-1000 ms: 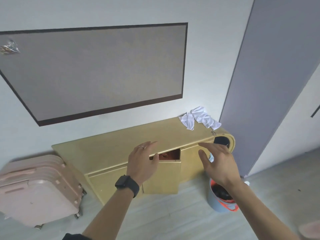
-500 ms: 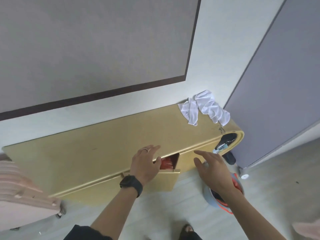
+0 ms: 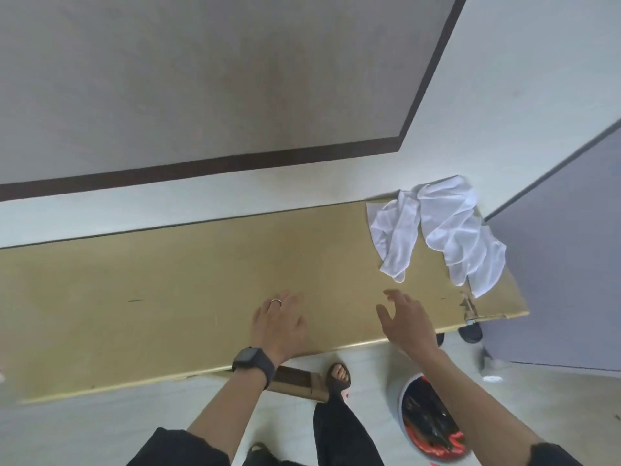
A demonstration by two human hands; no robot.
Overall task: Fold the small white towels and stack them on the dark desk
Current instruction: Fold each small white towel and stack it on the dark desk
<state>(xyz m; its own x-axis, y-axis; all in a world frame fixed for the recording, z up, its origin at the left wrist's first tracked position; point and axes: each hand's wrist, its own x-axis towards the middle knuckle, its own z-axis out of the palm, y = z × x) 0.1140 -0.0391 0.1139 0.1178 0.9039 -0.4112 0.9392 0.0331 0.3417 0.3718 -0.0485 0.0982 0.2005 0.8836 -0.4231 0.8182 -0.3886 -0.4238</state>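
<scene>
I see the crumpled small white towels heaped at two o'clock on the tan wooden counter, by the wall. The left hand spreads over the front edge at six o'clock, grip empty; the right hand, beside it, fingers loose, grips nothing.

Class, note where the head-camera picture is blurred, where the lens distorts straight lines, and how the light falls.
Head view: fingers of the right hand smear with motion blur, the left hand less; the wide lens slants the desk edges and the wall panel's dark border; light is soft and even, without hard shadows; the white towels look nearly washed out.
</scene>
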